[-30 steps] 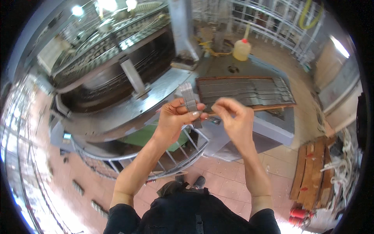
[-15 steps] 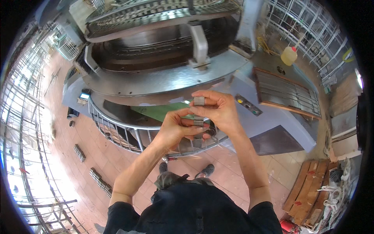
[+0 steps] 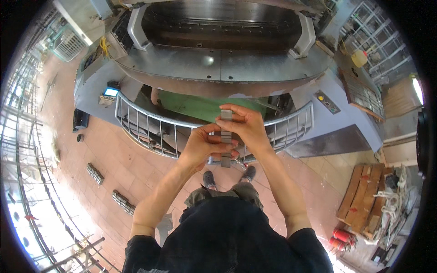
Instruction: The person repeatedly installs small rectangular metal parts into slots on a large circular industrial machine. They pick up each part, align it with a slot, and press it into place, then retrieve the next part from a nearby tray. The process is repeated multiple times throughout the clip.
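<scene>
A narrow column of small grey metal blocks (image 3: 226, 160) stands out in front of my body, before the curved railing. My left hand (image 3: 199, 146) is closed around its middle and lower part, the fingers covering some of the blocks. At the top end my right hand (image 3: 249, 128) pinches a grey metal block (image 3: 226, 114) between thumb and fingers. This block lines up with the column, but I cannot tell whether they are joined. Two rows of similar grey blocks lie on the floor to the left, a shorter row (image 3: 95, 174) and another row (image 3: 122, 202).
Ahead is a large round machine with a metal rim (image 3: 182, 66), a curved railing (image 3: 150, 123) and a button panel (image 3: 327, 102). A small lit screen (image 3: 110, 92) sits on its left. Wooden boards (image 3: 359, 195) and red cylinders (image 3: 343, 237) are at the right; a metal rack (image 3: 27, 136) lines the left.
My right hand has lowered its block from above onto the top of the column in my left hand. The view has shifted, showing the machine more squarely.
</scene>
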The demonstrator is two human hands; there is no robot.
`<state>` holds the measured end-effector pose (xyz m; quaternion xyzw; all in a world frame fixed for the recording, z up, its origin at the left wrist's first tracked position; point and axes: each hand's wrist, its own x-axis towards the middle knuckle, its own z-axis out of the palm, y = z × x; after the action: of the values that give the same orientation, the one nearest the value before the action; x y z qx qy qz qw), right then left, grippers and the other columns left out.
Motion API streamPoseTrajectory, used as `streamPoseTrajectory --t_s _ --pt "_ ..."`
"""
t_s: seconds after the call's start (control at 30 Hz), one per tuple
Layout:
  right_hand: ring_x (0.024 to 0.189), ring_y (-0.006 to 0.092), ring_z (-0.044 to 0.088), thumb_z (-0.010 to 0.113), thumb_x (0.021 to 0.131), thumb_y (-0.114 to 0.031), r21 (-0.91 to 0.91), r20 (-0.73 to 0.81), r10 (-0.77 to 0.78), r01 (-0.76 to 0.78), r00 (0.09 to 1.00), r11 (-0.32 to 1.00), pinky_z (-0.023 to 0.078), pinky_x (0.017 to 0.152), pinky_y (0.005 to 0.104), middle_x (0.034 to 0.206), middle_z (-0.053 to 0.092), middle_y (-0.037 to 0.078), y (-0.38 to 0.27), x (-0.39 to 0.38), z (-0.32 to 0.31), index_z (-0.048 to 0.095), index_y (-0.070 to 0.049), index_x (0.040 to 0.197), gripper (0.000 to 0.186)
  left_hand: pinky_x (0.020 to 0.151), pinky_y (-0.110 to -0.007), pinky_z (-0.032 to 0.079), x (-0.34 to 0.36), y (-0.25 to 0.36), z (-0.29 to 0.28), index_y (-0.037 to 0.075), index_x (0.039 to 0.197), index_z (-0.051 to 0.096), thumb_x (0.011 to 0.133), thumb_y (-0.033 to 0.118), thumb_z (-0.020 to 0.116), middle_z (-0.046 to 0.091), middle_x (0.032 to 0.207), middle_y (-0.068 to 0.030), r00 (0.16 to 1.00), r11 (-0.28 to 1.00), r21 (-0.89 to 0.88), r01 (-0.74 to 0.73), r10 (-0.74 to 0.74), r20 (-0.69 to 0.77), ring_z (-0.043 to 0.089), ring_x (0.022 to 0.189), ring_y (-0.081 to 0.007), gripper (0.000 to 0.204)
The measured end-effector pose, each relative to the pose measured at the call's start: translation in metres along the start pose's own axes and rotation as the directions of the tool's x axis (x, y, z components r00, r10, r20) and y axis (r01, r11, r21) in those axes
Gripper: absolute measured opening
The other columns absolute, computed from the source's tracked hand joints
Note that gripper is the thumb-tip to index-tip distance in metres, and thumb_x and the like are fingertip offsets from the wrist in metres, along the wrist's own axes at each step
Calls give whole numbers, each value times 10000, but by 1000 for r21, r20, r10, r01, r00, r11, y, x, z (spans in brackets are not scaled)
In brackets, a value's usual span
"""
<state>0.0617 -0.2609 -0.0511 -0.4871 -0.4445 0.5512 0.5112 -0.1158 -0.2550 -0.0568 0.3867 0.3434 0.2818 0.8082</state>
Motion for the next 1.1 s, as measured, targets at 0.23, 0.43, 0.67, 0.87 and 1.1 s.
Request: streamPoseTrajectory --t_s 0.23,0.43,0.67,0.87,1.1 --pt "729 340 715 801 848 -322 -860 -226 -152 -123 962 496 556 661 416 817 717 201 152 -65 -49 668 -1 1002 380 767 -399 655 -12 -10 -49 1 1323 554 856 -137 670 737 1049 -198 993 985 -136 -108 99 -68 753 872 -339 500" --pt "818 408 654 779 819 -251 -890 -294 -222 -181 930 418 510 689 480 856 658 231 340 -124 -64 582 4 977 359 751 -420 644 -6 -10 -65 27 1338 545 852 -127 682 731 1059 -208 980 974 -111 -198 196 -29 751 882 -348 528" --pt "778 271 629 733 849 -111 -513 -575 -375 37 727 858 520 689 401 875 648 143 267 -120 -46 597 1 1054 271 762 -415 648 4 0 -59 -17 1308 567 834 -147 688 735 1060 -214 925 934 18 -356 355 -134 756 855 -332 506" --pt "772 120 636 713 912 -145 -193 -259 -123 73 958 978 510 650 283 905 684 91 127 -112 -27 615 25 1157 313 752 -355 629 15 3 -57 -42 1374 523 833 -174 657 741 1045 -181 896 908 88 -410 419 -150 753 868 -296 573" --pt "599 99 619 708 921 -187 -423 -129 67 -116 989 898 490 552 278 663 654 36 82 -100 -4 699 17 928 204 774 -360 629 30 6 -60 -49 1350 559 847 -170 649 739 1049 -178 807 820 166 -547 570 -156 732 903 -242 525"
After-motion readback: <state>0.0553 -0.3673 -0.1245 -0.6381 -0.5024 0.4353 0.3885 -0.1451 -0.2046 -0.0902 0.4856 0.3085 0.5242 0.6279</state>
